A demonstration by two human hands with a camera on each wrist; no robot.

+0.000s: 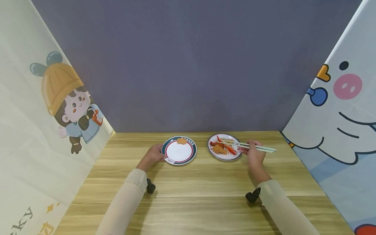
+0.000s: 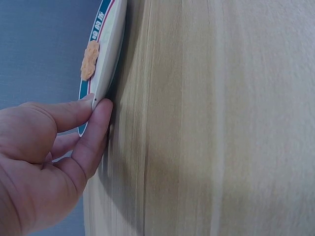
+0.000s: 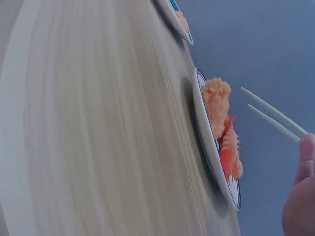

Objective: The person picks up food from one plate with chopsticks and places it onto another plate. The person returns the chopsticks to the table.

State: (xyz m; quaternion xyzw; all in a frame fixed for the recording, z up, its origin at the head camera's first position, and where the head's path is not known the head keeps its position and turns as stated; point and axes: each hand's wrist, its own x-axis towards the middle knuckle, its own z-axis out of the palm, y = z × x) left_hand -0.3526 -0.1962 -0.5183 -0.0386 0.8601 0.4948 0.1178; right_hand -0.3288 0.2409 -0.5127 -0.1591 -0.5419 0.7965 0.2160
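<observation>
My left hand [image 1: 155, 154] pinches the near-left rim of a white plate [image 1: 177, 152] with a green and red border, thumb on top and fingers underneath. One piece of orange-brown fried food [image 1: 181, 141] lies at that plate's far rim. In my right hand [image 1: 255, 153] is a pair of pale chopsticks [image 1: 259, 148], slanting left over a second plate [image 1: 226, 158]. This plate bears a breaded chunk [image 1: 219, 149], a red-and-white shrimp [image 1: 230, 149] and other fried pieces. The right wrist view shows the chopstick tips [image 3: 246, 96] slightly parted, above the food, with nothing between them.
Both plates are on a wooden table [image 1: 199, 202], near its back edge. A grey-purple panel [image 1: 191, 65] rises behind it. Printed cartoon panels stand on the left [image 1: 23, 130] and right [image 1: 352, 130]. Each sleeve has a black wrist device [image 1: 150, 186] by its cuff.
</observation>
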